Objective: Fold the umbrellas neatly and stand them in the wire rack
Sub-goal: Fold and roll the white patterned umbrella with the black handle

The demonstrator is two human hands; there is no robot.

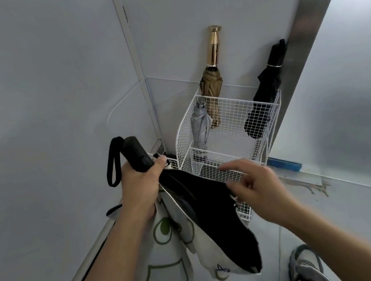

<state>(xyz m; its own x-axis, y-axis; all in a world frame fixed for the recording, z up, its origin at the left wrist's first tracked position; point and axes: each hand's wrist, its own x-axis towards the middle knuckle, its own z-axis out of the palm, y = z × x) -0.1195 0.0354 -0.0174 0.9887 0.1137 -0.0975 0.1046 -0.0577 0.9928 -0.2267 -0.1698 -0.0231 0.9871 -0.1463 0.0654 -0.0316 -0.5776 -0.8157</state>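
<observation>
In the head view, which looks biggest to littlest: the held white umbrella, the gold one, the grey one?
Held white printed umbrella, black inside, but nearest camera.
Shiny gold folded umbrella.
Grey folded umbrella, partly behind white wire rack.
</observation>
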